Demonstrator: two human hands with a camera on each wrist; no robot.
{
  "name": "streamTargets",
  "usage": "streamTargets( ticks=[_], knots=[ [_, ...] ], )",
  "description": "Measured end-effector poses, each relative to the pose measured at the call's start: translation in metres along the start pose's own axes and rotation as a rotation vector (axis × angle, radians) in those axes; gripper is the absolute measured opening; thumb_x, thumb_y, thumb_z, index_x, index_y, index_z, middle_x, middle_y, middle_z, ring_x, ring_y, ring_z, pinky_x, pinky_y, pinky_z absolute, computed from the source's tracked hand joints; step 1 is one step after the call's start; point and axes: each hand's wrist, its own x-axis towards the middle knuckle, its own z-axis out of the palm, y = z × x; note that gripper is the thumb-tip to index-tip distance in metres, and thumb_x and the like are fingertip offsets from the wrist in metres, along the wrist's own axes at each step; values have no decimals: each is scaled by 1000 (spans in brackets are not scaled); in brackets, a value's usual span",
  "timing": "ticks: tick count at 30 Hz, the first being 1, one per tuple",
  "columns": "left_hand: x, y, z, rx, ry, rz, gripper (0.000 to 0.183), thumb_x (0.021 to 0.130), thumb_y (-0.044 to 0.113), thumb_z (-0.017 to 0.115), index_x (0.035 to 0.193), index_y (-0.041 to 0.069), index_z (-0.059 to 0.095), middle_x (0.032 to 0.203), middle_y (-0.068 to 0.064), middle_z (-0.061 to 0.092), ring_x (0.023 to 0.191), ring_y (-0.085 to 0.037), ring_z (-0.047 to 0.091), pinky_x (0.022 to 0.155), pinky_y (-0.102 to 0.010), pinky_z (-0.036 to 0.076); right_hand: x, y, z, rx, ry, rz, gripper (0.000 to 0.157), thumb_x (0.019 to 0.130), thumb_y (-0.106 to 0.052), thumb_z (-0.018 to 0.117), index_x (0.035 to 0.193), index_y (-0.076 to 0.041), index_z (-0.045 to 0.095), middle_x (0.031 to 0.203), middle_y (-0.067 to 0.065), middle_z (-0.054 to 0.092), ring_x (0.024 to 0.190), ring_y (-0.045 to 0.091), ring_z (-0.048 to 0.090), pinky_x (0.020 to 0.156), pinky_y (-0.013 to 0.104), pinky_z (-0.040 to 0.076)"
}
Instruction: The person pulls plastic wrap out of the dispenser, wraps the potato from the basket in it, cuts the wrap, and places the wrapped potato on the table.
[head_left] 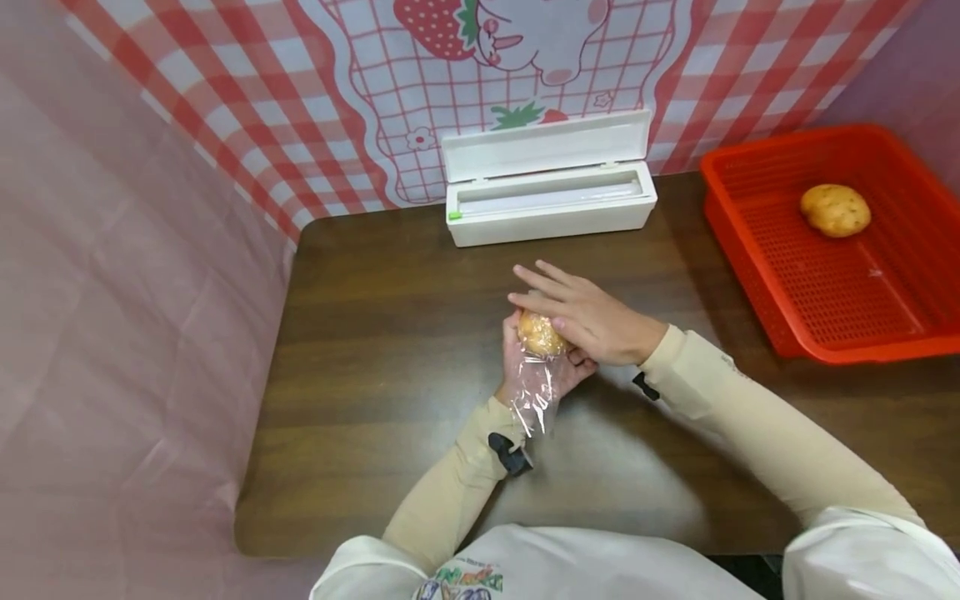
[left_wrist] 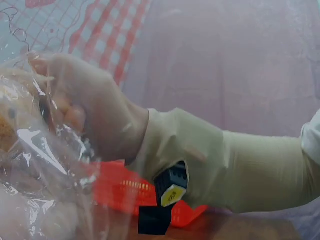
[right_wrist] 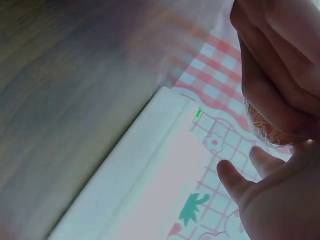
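A potato [head_left: 541, 334] is covered in clear plastic wrap [head_left: 537, 392], whose loose end hangs toward me over the left wrist. My left hand [head_left: 514, 367] holds the potato from below and the side, with fingers curled around it. Over its upper right side lies my right hand [head_left: 596, 315], its fingers mostly straight and touching the wrap. In the left wrist view, shiny plastic wrap [left_wrist: 37, 145] crosses the left part of the picture. Fingers largely hide the wrapped potato [right_wrist: 262, 125] in the right wrist view.
Behind the hands, a white wrap dispenser box [head_left: 551, 221] stands with its lid raised and a roll inside. To the right, a red plastic basket [head_left: 806, 346] contains another potato [head_left: 836, 210]. The brown table [head_left: 360, 375] has a rounded left edge beside a pink curtain [head_left: 135, 333].
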Motion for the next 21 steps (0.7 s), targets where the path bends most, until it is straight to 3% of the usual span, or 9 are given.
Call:
streamTargets(
  ticks=[6, 9, 13, 17, 19, 21],
  knots=[
    [-2, -2, 3, -111, -85, -28, 65, 87, 67, 42, 122, 14, 59, 99, 4, 66, 89, -8, 63, 84, -29, 46, -7, -8, -6, -192, -34, -26, 56, 105, -37, 30, 155, -16, 41, 167, 3, 20, 154, 34, 9, 119, 61, 12],
    [-4, 2, 6, -146, -89, -14, 60, 84, 63, 46, 119, 15, 59, 100, 1, 63, 85, -10, 62, 79, -28, 50, -7, -12, -7, -217, -36, -87, 57, 103, -33, 37, 154, -8, 42, 165, 8, 26, 152, 36, 15, 120, 56, 13],
    [-4, 6, 9, -141, -119, 0, 54, 85, 61, 47, 116, 19, 59, 98, 2, 60, 82, -10, 60, 75, -27, 51, -7, -12, -6, -125, -13, -150, 57, 104, -29, 38, 151, 3, 41, 161, 17, 32, 151, 38, 20, 122, 49, 16],
    [-6, 9, 16, -31, -154, -16, 63, 92, 69, 28, 120, 20, 55, 103, 3, 58, 89, -8, 56, 84, -27, 45, -7, -8, -10, 33, 42, -145, 54, 102, -18, 39, 152, 3, 38, 160, 19, 33, 150, 39, 20, 122, 50, 14],
    [-8, 12, 21, 5, -147, -18, 68, 93, 71, 22, 119, 18, 56, 104, 2, 57, 92, -8, 55, 88, -27, 43, -9, -6, -15, 75, 92, -127, 63, 91, -8, 44, 153, -1, 38, 161, 18, 32, 151, 39, 19, 121, 54, 14],
    [-9, 15, 26, 4, -148, -17, 70, 93, 72, 21, 118, 18, 57, 104, 1, 56, 91, -9, 53, 86, -26, 42, -12, -3, -20, 49, 139, -109, 78, 78, -3, 50, 155, -5, 38, 162, 18, 28, 150, 40, 19, 119, 59, 15]
  ],
)
